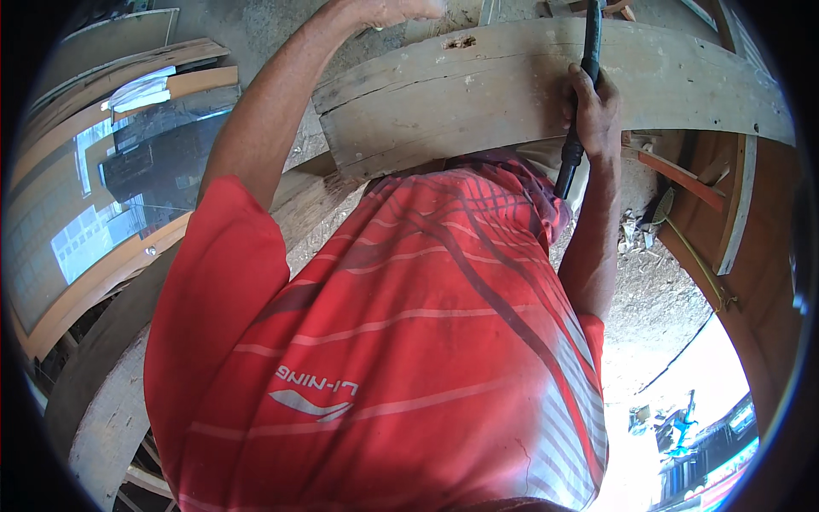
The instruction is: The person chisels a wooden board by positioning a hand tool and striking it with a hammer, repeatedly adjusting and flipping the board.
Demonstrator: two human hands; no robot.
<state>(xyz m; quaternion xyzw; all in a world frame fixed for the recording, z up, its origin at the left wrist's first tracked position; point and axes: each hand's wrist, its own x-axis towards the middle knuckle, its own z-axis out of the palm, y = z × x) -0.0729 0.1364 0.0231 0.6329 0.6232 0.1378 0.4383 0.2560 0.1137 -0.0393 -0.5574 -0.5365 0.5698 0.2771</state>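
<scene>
My right hand (595, 111) is closed around a long dark rod (572, 158), thumb lying along it. The rod stands roughly upright in the picture, crossing a wide wooden plank (444, 102). Its lower end reaches down beside my red shirt, and its upper end runs out at the top edge. The weathered plank stretches across in front of my body, with a crack on its left part and a rough hole near its far edge. Beyond the plank's left end, my left hand (388, 12) is at the top edge, partly cut off; its fingers are not clear.
At left, a glossy panel (128, 183) with a wooden frame carries a crumpled white cloth (141, 90). Stacked boards (171, 64) lie behind it. On the right are a reddish wooden strip (682, 181), a pale upright batten (738, 205) and a brown panel (772, 256). Debris litters the ground.
</scene>
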